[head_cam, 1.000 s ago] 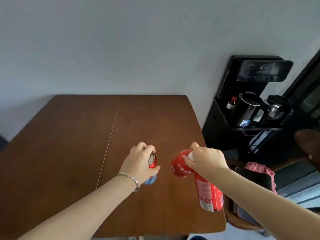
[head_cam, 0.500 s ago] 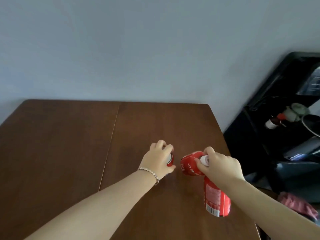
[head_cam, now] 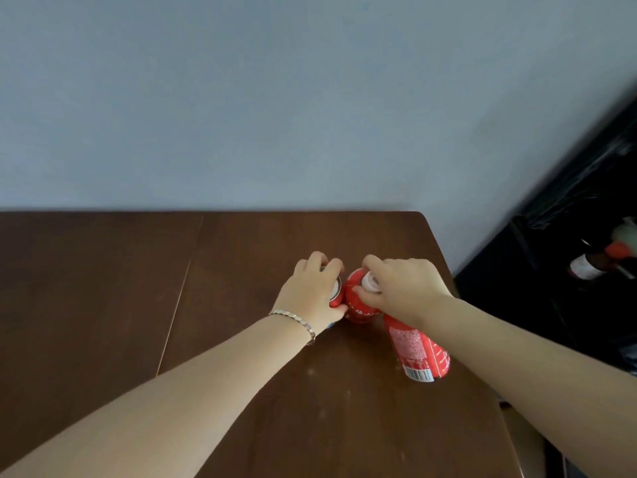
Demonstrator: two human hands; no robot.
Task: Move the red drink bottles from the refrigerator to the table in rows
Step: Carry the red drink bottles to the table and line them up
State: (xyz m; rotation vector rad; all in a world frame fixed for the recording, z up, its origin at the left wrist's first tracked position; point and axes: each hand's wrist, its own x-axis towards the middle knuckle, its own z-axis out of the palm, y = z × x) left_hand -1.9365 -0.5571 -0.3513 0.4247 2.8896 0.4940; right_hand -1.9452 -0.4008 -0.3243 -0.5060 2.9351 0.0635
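Observation:
My left hand (head_cam: 310, 294) grips the top of a red drink bottle (head_cam: 337, 298) with a silver lid, over the brown wooden table (head_cam: 241, 253). My right hand (head_cam: 406, 288) grips two red bottles by their tops. One red bottle with a white cap (head_cam: 358, 305) sits right beside the left hand's bottle. The other red bottle (head_cam: 422, 353) hangs tilted under my right wrist, showing a label and a barcode. Whether the bottles' bases touch the table I cannot tell.
A black cabinet (head_cam: 551, 305) stands just off the table's right edge, with a small bottle with an orange cap (head_cam: 589, 265) inside. A plain wall runs along the table's far edge. A seam (head_cam: 179, 294) runs across the tabletop left of my hands.
Both hands have carried the bottles further across the table towards the wall. The two hands have come closer together, so their bottles are now side by side.

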